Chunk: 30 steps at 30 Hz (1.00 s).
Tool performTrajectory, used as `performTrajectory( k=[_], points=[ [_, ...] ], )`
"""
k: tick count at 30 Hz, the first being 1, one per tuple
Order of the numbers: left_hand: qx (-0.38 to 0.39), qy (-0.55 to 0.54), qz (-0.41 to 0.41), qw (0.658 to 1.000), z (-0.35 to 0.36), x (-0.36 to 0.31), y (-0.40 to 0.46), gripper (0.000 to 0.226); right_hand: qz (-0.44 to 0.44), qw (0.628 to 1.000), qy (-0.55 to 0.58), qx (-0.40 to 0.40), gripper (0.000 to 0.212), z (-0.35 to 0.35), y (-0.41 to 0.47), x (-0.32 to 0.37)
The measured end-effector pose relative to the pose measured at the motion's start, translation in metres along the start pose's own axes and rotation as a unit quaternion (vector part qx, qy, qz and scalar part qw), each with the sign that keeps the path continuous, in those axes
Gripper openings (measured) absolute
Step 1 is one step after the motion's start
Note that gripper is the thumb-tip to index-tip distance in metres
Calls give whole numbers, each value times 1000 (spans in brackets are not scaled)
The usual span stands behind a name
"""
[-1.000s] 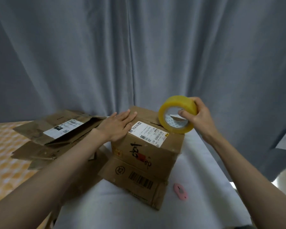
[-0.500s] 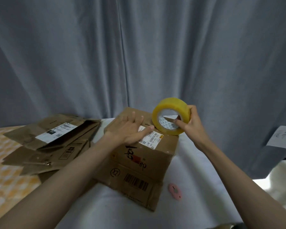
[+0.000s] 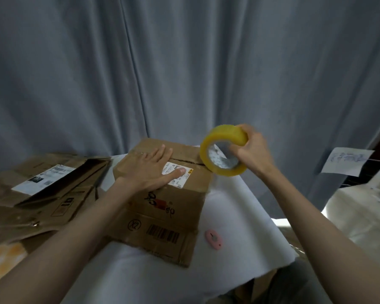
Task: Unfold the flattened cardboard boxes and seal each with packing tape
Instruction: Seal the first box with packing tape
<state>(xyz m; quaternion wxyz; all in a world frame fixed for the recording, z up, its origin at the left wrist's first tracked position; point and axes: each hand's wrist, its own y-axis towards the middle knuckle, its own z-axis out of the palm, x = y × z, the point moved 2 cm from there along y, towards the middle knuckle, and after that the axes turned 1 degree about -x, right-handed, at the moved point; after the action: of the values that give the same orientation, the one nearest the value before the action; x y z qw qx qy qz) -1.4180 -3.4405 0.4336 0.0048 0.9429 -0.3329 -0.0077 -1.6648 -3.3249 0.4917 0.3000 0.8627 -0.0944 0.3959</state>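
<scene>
Nearest to the person, a white sheet covers the desk (image 3: 239,220), and on it lies a small pink cutter (image 3: 214,239), just off the lower right corner of the box. Two bare forearms reach forward over the sheet.

The box (image 3: 162,202) stands unfolded in the middle of the desk, its near bottom flap splayed out flat toward the person, showing a barcode and a circled mark. On the front wall there is red and black lettering. The top flaps are folded down, with a dark seam between them running toward the right edge.

The left hand (image 3: 149,170) lies flat on top of the box, its grip spread, fingers straight and pressing the flaps down; the thumb rests on a white shipping label (image 3: 180,175) stuck across the top front edge.

The right hand (image 3: 253,150) holds a yellow tape roll (image 3: 225,150) at the far right corner of the box, its grip curled round the roll, fingers over the outer rim and the thumb into the core. The roll stands tilted on edge; whether it touches the cardboard I cannot tell.

To the left, a pile of flattened boxes (image 3: 53,189) lies just beside the standing box, one bearing a white label.

Behind everything hangs a grey curtain (image 3: 184,62). At the far right a sheet of paper (image 3: 347,163) hangs above a pale bag (image 3: 360,216).
</scene>
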Motion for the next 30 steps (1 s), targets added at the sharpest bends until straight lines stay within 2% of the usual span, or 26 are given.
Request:
performTrajectory(
  k=[5,15,21,23,27,30],
  points=[
    [0,30,10,1000,-3,-1,-1,94,-3,995,-97,37,30,-29,-18,-21],
    [4,1,0,1000,0,-2,0,92,-1,991,-112,78,31,-28,-27,-44],
    [2,-21,2,1000,5,0,3,110,28,988,-94,115,23,-13,-38,-77],
    [1,-22,8,1000,8,3,6,106,36,987,-90,129,26,-4,-42,-89],
    [-2,-3,49,999,11,5,6,82,34,985,-85,145,34,11,-44,-102],
    [-18,-55,116,992,6,-4,4,72,36,982,-82,165,41,24,-43,-105]
  ],
)
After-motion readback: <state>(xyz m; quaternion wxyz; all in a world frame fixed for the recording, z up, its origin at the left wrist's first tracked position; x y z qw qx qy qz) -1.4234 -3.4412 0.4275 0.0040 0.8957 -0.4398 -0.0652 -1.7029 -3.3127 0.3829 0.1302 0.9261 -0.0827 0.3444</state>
